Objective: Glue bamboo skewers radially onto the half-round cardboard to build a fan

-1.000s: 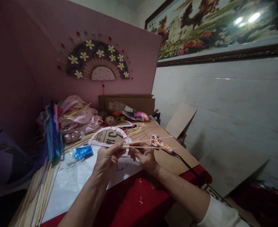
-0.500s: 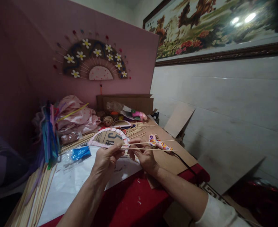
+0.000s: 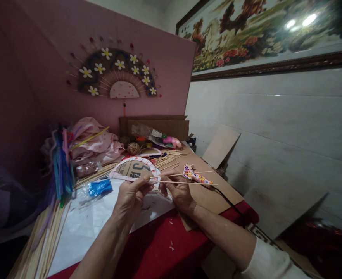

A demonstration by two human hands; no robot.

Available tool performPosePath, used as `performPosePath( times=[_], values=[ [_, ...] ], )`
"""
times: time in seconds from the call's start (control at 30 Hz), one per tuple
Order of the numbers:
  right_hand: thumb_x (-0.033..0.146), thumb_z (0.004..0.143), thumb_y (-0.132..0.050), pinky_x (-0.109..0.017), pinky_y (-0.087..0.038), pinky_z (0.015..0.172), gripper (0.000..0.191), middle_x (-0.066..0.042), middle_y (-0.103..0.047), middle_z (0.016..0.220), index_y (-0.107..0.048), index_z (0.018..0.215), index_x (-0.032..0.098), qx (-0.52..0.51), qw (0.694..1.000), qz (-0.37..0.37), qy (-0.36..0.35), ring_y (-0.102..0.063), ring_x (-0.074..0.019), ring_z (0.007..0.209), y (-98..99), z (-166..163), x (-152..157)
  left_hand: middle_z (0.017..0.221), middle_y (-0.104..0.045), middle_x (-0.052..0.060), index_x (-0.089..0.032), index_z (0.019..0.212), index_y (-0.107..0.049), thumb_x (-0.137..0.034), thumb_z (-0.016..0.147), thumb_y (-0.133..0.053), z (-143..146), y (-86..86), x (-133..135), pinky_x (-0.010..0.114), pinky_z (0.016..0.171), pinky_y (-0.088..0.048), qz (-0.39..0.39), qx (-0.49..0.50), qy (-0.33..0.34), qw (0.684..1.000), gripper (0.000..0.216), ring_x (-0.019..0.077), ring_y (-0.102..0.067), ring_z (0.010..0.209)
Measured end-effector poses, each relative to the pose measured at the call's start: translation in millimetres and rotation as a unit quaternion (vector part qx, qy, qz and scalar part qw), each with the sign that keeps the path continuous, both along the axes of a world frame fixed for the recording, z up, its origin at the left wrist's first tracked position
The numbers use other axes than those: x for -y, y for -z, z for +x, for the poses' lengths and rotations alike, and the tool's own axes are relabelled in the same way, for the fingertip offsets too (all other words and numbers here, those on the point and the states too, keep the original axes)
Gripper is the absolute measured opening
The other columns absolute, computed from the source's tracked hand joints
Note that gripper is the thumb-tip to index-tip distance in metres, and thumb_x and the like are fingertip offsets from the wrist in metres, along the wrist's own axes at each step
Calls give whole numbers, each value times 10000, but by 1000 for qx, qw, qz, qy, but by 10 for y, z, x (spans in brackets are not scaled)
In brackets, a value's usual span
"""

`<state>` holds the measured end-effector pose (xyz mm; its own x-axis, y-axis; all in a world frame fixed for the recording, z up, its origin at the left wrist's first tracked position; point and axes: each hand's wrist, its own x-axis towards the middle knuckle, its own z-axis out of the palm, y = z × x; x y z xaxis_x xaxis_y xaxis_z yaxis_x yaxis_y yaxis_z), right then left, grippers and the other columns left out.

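Note:
A half-round cardboard piece (image 3: 130,170), edged with pink spotted cloth, is held up over the table with its bare brown side facing me. My left hand (image 3: 133,195) pinches its lower edge, thumb on top. Two thin wooden sticks (image 3: 194,183) reach out to the right from the piece's right corner. At that corner my right hand (image 3: 181,193) has its fingers closed around the sticks; its fingertips are partly hidden. Just behind the sticks lies a flower-patterned glue gun (image 3: 197,176) with a black cord.
Bundled sticks (image 3: 44,236) and coloured pipe cleaners (image 3: 61,166) are at the left. A blue packet (image 3: 99,188) rests on white paper (image 3: 83,221). Pink cloth (image 3: 94,143), twine (image 3: 133,148) and loose sticks fill the back. A flowered fan (image 3: 117,73) hangs on the pink panel.
The sticks have shifted very slightly at my right fingers, their far ends a little to the left. Both hands otherwise stay in place.

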<state>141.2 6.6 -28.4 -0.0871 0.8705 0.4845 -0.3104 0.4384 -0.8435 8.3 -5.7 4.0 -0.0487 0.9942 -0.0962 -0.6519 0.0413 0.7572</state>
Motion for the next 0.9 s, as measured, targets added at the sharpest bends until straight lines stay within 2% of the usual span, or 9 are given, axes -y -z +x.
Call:
performPosePath(
  times=[0.27,0.47,0.7,0.9],
  values=[
    [302,781,-605,-191,-337,378,150,46,-546,527,-568,842,170,-15,1000,6,-24,-457,-66,390,7,-11,-17,612,-642,38,-102,670,-616,-60,601,-656,-42,17,-23,243,571,-510,5,38,25,999,90,125,-595,565],
    [279,798,-587,-195,-364,399,124,38,-556,540,-574,846,166,7,999,21,-40,-479,-73,418,17,13,3,570,-614,35,-102,607,-611,-102,660,-621,-75,-20,-19,247,499,-486,-13,38,62,997,53,129,-570,525],
    [265,812,-572,-191,-350,385,103,46,-551,525,-566,849,170,-5,999,30,-41,-477,-72,405,17,32,-10,663,-640,56,-90,694,-649,-148,684,-658,-90,33,-33,252,579,-496,32,-2,77,997,60,132,-579,615],
    [230,808,-576,-189,-347,381,90,39,-567,541,-577,865,161,-18,997,32,-64,-481,-73,408,17,39,-20,728,-636,60,-89,716,-637,-134,656,-688,-93,7,0,266,658,-487,68,-21,92,993,91,134,-573,688]
  ],
)
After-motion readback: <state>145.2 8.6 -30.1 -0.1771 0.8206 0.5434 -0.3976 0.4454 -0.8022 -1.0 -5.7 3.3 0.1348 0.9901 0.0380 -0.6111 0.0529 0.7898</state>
